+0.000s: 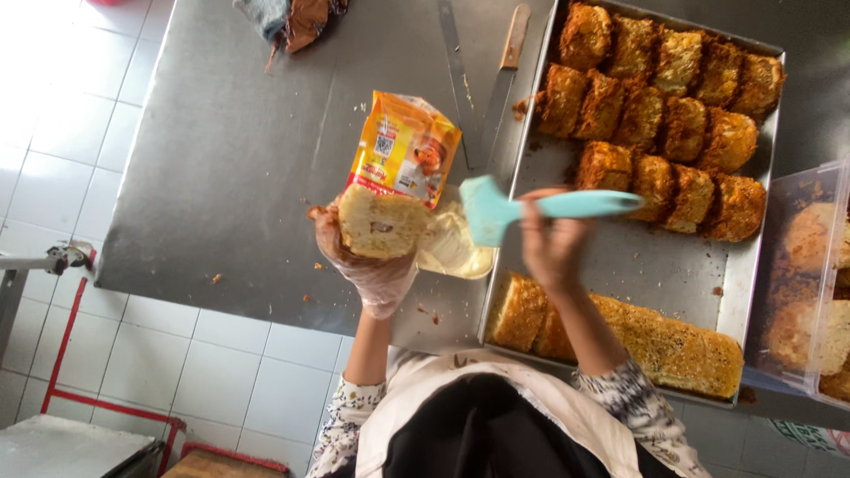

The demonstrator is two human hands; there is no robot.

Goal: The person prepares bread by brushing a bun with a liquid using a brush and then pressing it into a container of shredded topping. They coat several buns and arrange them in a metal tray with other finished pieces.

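My left hand (370,270), in a clear plastic glove, holds up a cut bread roll (382,223) with pale crumb facing me. My right hand (551,246) grips the handle of a light blue spatula (531,209), its blade pointing left, close to the roll. Just behind the roll lies an orange pouch (404,149) and a pool of pale cream (454,248) on the steel table (230,168). A metal tray (651,265) to the right holds several crumb-coated rolls (664,124) at the far end and plain long rolls (655,341) at the near edge.
A long knife with a wooden handle (506,75) lies beside the tray, next to a metal strip (454,71). A clear plastic box (810,283) of coated rolls stands at the right. A crumpled cloth (292,19) sits at the table's far edge. White tiled floor lies left.
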